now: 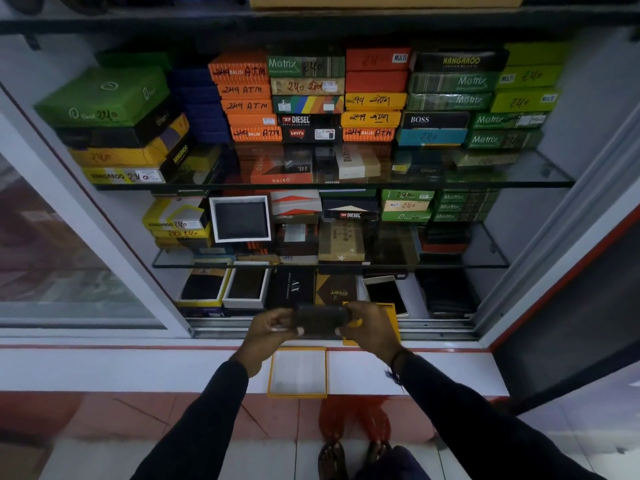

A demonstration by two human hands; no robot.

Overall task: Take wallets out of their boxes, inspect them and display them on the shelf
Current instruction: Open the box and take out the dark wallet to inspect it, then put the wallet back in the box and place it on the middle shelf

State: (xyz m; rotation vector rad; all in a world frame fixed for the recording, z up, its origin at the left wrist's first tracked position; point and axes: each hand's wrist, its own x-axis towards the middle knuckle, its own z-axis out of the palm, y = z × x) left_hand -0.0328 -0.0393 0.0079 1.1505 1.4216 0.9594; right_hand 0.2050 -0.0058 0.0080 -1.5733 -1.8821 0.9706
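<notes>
The dark wallet (pixel 320 320) is being held level between both hands in front of the bottom shelf (pixel 415 306), left hand (pixel 273 329) pinching one end, right hand (pixel 372 325) the other. It looks like inspection; its empty yellow-edged box (pixel 298 372) is lying on the ledge (pixel 138 368) just below. Next, probably, placing it on the shelf.

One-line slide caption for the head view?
Both hands, left hand and right hand, hold a dark wallet above its empty yellow box before the stocked shelf.
</notes>
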